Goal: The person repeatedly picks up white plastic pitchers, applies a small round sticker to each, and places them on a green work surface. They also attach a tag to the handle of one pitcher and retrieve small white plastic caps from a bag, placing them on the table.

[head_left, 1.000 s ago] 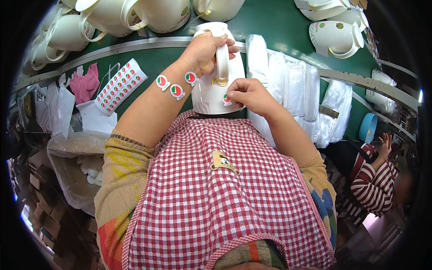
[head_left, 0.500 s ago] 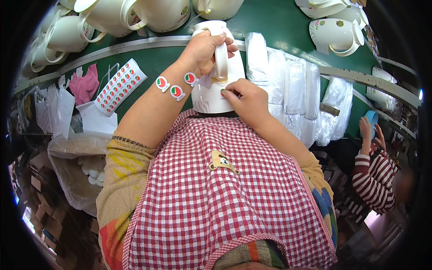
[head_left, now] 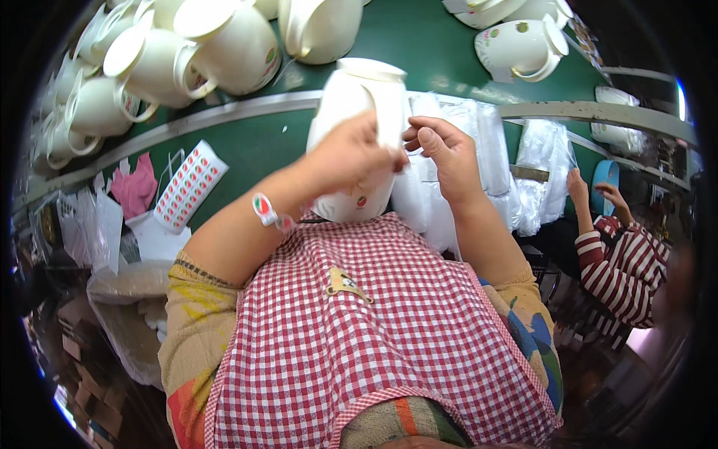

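Note:
A white lidded jug (head_left: 334, 112) stands before me, close against my apron. Low on its side is a small round red-and-green sticker (head_left: 362, 201). My left hand (head_left: 357, 153), smeared by motion, is closed round the jug's handle (head_left: 390, 112). Just right of the handle, my right hand (head_left: 451, 153) is raised with bent fingers and the thumb apart; nothing shows in it. Two round stickers (head_left: 263, 209) show on my left forearm. Left of that arm lies a sheet of the same stickers (head_left: 190, 185).
Several white jugs (head_left: 232, 49) crowd the far left of the green table (head_left: 265, 138); others (head_left: 520, 46) lie far right. Clear plastic bags (head_left: 490, 153) are piled right of my jug. A lined bin (head_left: 123, 314) stands lower left. A co-worker in striped sleeves (head_left: 617, 262) sits at right.
My right hand has left the jug's lower side and risen beside the handle. The sticker there is now uncovered. My left hand has slid lower on the handle, and the view has shifted.

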A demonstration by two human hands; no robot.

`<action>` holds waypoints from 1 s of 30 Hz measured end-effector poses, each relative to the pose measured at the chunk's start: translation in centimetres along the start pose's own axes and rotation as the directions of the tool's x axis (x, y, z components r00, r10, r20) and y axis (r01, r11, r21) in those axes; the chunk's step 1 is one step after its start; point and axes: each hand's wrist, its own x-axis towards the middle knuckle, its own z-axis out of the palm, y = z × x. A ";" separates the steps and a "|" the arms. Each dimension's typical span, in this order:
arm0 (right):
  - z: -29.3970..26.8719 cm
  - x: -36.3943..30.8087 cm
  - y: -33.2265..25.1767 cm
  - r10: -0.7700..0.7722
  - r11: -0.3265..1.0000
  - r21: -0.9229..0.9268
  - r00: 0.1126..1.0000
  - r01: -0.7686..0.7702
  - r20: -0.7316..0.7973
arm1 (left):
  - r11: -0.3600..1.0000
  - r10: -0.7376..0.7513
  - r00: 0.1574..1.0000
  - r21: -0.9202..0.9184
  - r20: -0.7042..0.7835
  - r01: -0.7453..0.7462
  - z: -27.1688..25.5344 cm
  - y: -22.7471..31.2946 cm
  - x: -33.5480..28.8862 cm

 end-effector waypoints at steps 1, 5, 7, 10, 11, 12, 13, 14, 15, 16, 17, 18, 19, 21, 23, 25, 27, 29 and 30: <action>-0.2 0.1 -0.8 0.007 0.995 0.104 0.998 -0.001 -0.063 | 0.990 0.050 0.997 0.126 0.054 -0.057 1.4 -0.1 0.4; -0.8 1.7 -3.4 -0.105 0.919 0.328 0.938 0.218 -0.331 | 0.641 0.357 0.917 0.667 0.179 -0.380 4.1 3.3 4.1; -2.6 4.6 -3.6 -0.185 0.888 0.320 0.894 0.330 -0.408 | 0.346 0.342 0.908 0.866 0.241 -0.360 3.8 4.9 6.6; -4.9 9.5 -3.9 -0.386 0.808 0.221 0.774 0.547 -0.502 | 0.584 0.523 0.852 0.744 -0.040 -0.324 1.1 5.1 7.1; -6.4 11.0 -3.3 -0.425 0.796 0.180 0.745 0.578 -0.514 | 0.640 0.589 0.797 0.679 -0.133 -0.360 -0.5 5.1 6.8; -7.8 12.9 -2.3 -0.430 0.797 0.141 0.715 0.588 -0.551 | 0.677 0.614 0.749 0.655 -0.250 -0.336 -2.9 4.6 6.3; -9.3 14.9 -1.1 -0.438 0.796 0.096 0.678 0.598 -0.590 | 0.711 0.629 0.690 0.625 -0.359 -0.323 -5.3 4.0 6.0; -10.6 16.4 0.0 -0.443 0.798 0.054 0.644 0.601 -0.624 | 0.739 0.637 0.622 0.589 -0.455 -0.326 -7.0 3.6 5.3; -11.5 17.7 1.0 -0.450 0.801 0.014 0.618 0.598 -0.645 | 0.764 0.635 0.541 0.552 -0.551 -0.334 -8.2 3.1 4.8; -12.3 18.7 1.8 -0.455 0.805 -0.027 0.588 0.592 -0.669 | 0.706 0.690 0.487 0.648 -0.535 -0.287 -8.8 2.7 4.9; -13.2 19.5 2.6 -0.462 0.808 -0.069 0.556 0.585 -0.691 | 0.640 0.742 0.436 0.733 -0.510 -0.232 -9.3 2.3 5.2; -13.9 20.4 3.8 -0.443 0.825 -0.079 0.554 0.559 -0.705 | 0.571 0.788 0.382 0.805 -0.483 -0.159 -10.1 1.5 5.4; -14.3 20.6 4.3 -0.443 0.826 -0.087 0.547 0.556 -0.711 | 0.574 0.786 0.399 0.797 -0.472 -0.189 -11.0 0.7 6.3; -15.2 20.2 5.3 -0.443 0.829 -0.108 0.527 0.549 -0.725 | 0.756 0.603 0.614 0.611 -0.508 -0.237 -12.4 0.3 7.9; -15.3 18.5 5.1 -0.447 0.885 -0.262 0.543 0.386 -0.710 | 0.861 0.474 0.745 0.426 -0.470 -0.279 -12.9 1.4 8.4; -14.3 16.5 3.7 -0.605 0.796 -0.516 0.449 0.316 -0.658 | 0.881 0.458 0.804 0.316 -0.380 -0.352 -14.9 0.8 9.6; -12.2 14.5 0.6 -0.850 0.525 -0.803 0.228 0.281 -0.475 | 0.891 0.452 0.801 0.161 -0.393 -0.424 -13.4 1.4 9.8; -9.5 13.3 -3.3 -0.856 0.456 -0.700 0.488 0.549 -0.174 | 0.907 0.412 0.812 0.098 -0.413 -0.410 -11.2 2.7 8.8; -7.7 12.5 -5.3 -0.785 0.504 -0.587 0.619 0.634 -0.005 | 0.921 0.378 0.818 0.085 -0.435 -0.380 -9.6 3.4 7.8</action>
